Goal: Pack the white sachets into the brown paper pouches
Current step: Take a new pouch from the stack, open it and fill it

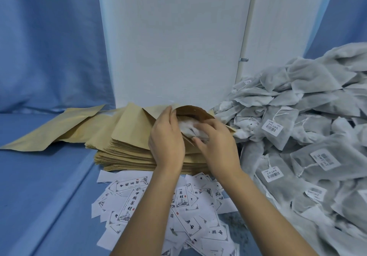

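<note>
White sachet (193,129) half inside open brown pouch (195,112)

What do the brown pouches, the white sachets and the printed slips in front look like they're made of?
Brown pouches: likely matte kraft paper; sharp creases, flat stack. White sachets: probably non-woven fabric; fuzzy, slightly see-through. Printed slips: thin matte paper, it seems; flat, black print.

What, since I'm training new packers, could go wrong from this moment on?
1. The white sachet sits bunched in the mouth of the brown pouch; pushed harder by the right hand, it might tear the paper edge that the left hand grips.
2. The sachet pile leans close beside the right hand; its loose tag strings could snag and drag extras along.
</note>
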A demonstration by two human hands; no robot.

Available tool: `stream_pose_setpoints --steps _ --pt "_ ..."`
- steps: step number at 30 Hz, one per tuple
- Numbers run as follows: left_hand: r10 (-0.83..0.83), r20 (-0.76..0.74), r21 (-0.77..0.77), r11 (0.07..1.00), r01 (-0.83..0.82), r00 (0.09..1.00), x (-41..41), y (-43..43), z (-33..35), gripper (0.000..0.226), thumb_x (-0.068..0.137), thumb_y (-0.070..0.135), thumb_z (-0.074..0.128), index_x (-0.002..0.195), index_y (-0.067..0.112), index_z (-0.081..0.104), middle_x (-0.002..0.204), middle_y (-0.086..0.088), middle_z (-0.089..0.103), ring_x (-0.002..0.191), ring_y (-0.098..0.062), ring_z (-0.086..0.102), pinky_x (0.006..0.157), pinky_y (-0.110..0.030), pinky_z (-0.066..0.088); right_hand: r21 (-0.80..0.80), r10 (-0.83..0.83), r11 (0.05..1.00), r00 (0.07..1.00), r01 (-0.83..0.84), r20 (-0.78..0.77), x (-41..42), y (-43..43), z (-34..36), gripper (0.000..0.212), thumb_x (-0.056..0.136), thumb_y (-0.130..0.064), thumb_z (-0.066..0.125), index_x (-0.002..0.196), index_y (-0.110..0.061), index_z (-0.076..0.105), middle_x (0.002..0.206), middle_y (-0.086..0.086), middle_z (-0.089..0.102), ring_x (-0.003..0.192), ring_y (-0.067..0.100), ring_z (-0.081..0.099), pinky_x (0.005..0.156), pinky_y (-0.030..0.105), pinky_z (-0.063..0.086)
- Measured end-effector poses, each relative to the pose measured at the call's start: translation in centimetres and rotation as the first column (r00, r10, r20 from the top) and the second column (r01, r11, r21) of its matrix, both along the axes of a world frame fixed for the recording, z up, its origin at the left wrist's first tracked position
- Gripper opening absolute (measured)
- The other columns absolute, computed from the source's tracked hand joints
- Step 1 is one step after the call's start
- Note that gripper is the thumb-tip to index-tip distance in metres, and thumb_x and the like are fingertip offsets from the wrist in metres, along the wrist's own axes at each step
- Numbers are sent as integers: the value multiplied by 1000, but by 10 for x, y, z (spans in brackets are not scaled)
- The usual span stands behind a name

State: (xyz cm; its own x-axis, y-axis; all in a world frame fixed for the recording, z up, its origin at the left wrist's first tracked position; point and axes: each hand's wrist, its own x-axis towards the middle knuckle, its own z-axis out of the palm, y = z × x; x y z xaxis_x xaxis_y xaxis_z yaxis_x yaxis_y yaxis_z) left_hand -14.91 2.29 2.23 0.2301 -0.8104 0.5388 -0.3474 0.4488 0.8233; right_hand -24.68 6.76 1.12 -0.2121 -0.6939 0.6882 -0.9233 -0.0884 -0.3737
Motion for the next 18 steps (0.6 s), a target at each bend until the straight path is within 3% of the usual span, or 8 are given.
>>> stream_pose_setpoints --steps 2,5,8,13,16,18 --pt "-10 20 -2 1000 10 1000 -1 3 -2 34 100 27 42 126 16 60 119 -4 66 108 -24 59 81 -24 38 -18 -91 996 989 90 -115 3 2 1 18 79 -14 72 97 -16 72 96 6 58 85 27 57 56 31 43" --pt "-6 63 -8 1000 6 998 -4 12 -5 33 100 29 41 125 19 60 115 -1 67 104 -25 60 77 -26 38 124 -80 988 992 91 -93 6 -10 9 8 88 -13 59 89 -10 66 88 4 46 75 28 53 57 34 38" --pt "0 85 -31 1000 2 996 -6 21 -9 33 100 30 40 123 20 62 108 0 69 98 -26 61 72 -29 38 243 -81 964 987 112 -136 5 -33 15 19 93 -12 51 75 -8 57 75 4 45 68 23 46 55 29 30" --pt "-8 11 1 1000 8 1000 -10 30 -10 34 99 32 42 124 20 61 113 0 69 101 -24 61 74 -26 39 324 -49 938 971 125 -233 0 -53 19 17 95 -16 45 95 -11 62 88 3 57 80 19 56 65 24 33" --pt "-43 -11 25 999 43 999 -12 27 -10 33 100 30 43 125 19 60 116 1 67 106 -21 59 73 -20 35 334 -37 938 987 88 -156 -3 -51 13 19 95 -14 45 84 -8 60 81 7 60 75 26 57 56 24 31" --pt "-78 -29 34 996 79 996 -12 23 -9 33 100 28 42 126 19 60 120 2 65 110 -20 58 80 -21 38 287 -21 957 996 45 -85 -4 -41 7 23 94 -15 45 71 -11 50 69 6 53 67 27 51 50 28 26"
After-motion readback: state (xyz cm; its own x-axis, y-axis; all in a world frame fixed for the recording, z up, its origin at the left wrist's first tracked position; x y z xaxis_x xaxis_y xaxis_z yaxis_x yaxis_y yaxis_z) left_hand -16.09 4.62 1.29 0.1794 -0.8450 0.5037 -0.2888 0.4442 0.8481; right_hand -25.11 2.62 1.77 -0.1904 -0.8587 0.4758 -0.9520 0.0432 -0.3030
